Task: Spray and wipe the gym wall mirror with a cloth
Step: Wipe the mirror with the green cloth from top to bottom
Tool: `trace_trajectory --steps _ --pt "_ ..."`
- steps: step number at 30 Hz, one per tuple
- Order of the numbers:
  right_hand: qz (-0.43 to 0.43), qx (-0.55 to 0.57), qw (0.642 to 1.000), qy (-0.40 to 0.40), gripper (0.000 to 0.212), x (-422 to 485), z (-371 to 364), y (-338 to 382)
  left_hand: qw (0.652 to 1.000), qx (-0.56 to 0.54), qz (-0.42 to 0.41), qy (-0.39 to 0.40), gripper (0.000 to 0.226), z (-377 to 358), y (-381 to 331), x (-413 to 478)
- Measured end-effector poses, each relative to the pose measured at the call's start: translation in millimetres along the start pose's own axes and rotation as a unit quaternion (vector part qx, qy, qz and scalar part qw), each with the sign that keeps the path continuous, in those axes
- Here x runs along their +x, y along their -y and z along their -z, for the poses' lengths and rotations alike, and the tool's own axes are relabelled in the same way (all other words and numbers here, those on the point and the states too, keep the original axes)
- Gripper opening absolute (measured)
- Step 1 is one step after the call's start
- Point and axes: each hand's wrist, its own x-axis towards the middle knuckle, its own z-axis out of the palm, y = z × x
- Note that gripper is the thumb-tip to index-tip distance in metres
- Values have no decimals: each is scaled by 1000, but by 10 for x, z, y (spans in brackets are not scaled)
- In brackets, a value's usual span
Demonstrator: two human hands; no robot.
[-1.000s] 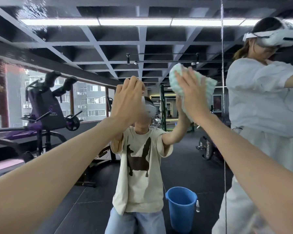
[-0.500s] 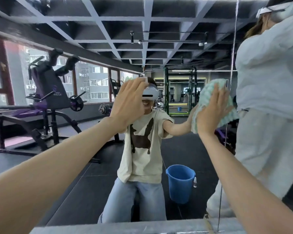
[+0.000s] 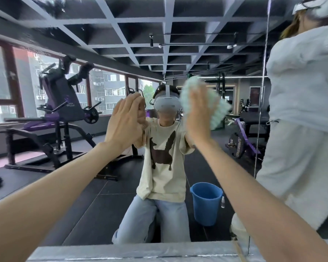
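Note:
The wall mirror (image 3: pixel 102 195) fills the view and reflects the gym and me kneeling before it. My right hand (image 3: pixel 198 112) presses a pale green and white cloth (image 3: pixel 214 108) flat against the glass at head height, fingers straight; the cloth is motion-blurred. My left hand (image 3: pixel 126 120) lies flat on the mirror to the left of the cloth, palm and straight fingers against the glass. A small spray bottle (image 3: pixel 223 202) shows only as a reflection, beside the blue bucket.
A blue bucket (image 3: pixel 206 203) appears reflected behind me on the dark floor. A second person in white (image 3: pixel 301 129) is reflected at the right, past a vertical mirror seam (image 3: pixel 261 110). A purple weight machine (image 3: pixel 64 118) is reflected at left. A grey ledge (image 3: pixel 140 251) runs below the mirror.
My right hand has swept the cloth down and rightward, then back left and slightly up toward the centre. My left hand stayed pressed on the glass. The view tilted downward.

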Motion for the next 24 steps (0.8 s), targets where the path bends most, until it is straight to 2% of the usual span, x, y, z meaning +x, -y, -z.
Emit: trace_trajectory --steps 1,2,3,4,5,6,8,9,10,11,12,13,15,16,18,20,21,22,24 --pt "147 -43 985 73 72 -208 -122 155 1000 -5 9 -1 65 9 1 -3" --pt "262 -78 952 137 83 -391 -198 230 1000 -13 18 -2 65 24 0 -3" --pt "327 -107 919 193 90 -460 -209 233 999 -20 29 -5 65 43 11 -2" --pt "356 -122 901 215 91 -393 -154 159 999 -26 43 -7 66 63 30 -7" --pt "353 -137 900 216 89 -246 -85 43 998 -29 54 -7 69 86 50 -14" --pt "312 -136 920 195 84 -85 3 -50 998 -31 61 -5 70 106 76 -18" --pt "107 -99 986 75 77 235 154 -186 998 -19 61 2 71 133 146 -60" --pt "-6 -72 997 10 76 331 196 -189 998 -9 54 6 71 138 173 -83" --pt "-74 -61 995 -21 77 338 147 -103 999 1 47 7 71 158 208 -113" --pt "-82 -65 994 -21 77 253 72 45 999 7 45 9 70 176 226 -140" --pt "-26 -75 997 1 78 60 -64 175 999 9 48 10 69 198 253 -183" --pt "80 -89 992 35 79 -231 -218 270 999 9 51 11 68 211 272 -221" --pt "315 -135 935 87 77 -920 -497 376 998 12 56 10 66 241 323 -307" --pt "390 -152 903 100 72 -1189 -572 343 998 21 54 12 67 255 355 -349" --pt "465 -151 863 127 63 -1294 -578 273 998 46 44 25 72 274 426 -421" --pt "507 -180 834 120 71 -974 -508 292 997 69 30 36 74 289 493 -450" --pt "487 -202 845 88 79 -726 -474 321 996 74 29 33 74 295 515 -446" --pt "429 -193 879 69 82 -446 -451 371 996 79 34 27 74 298 540 -450" --pt "243 -125 961 38 85 36 -431 504 996 80 45 20 74 277 568 -473"
